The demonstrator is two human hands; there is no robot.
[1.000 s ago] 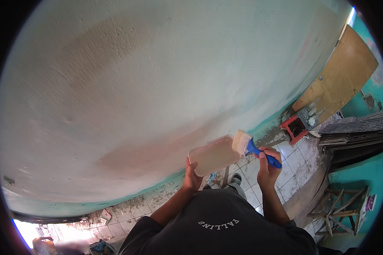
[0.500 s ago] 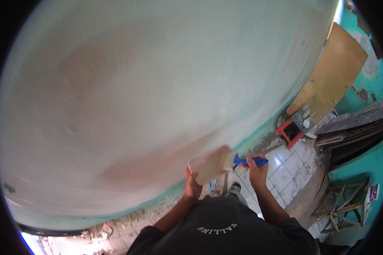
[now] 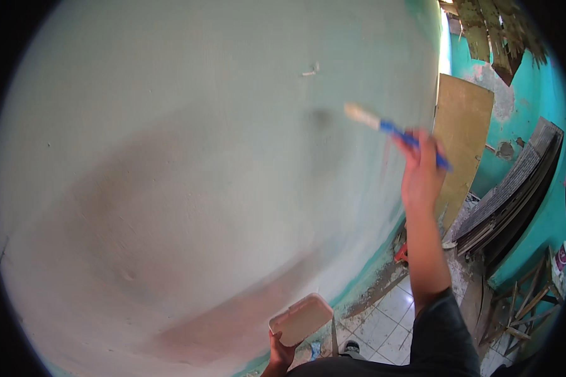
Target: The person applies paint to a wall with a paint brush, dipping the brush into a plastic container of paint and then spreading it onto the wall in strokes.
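My right hand (image 3: 423, 166) is raised on a stretched arm, its fingers closed round the blue handle of a flat paintbrush (image 3: 362, 117). The pale bristles point left toward the wall (image 3: 251, 157); a shadow falls beside them, and I cannot tell whether they touch it. Patches of white coating and green show on the wall. Low down, my left hand (image 3: 282, 350) grips the near left corner of a shallow rectangular plastic tub (image 3: 303, 319). Its inside looks pale and pinkish; how much liquid it holds is hard to make out.
A wooden board (image 3: 464, 135) leans at the wall's right end. Stacked corrugated sheets (image 3: 516, 188) rest against the turquoise wall. A wooden stand (image 3: 523, 308) carries a small tub (image 3: 563, 256). Part of a red stool (image 3: 401, 253) shows behind my arm. Debris lies on the tiled floor (image 3: 383, 320).
My right hand has lifted the paintbrush out of the tub and up to the right along the wall. The tub stays low in my left hand. The view has tilted upward.
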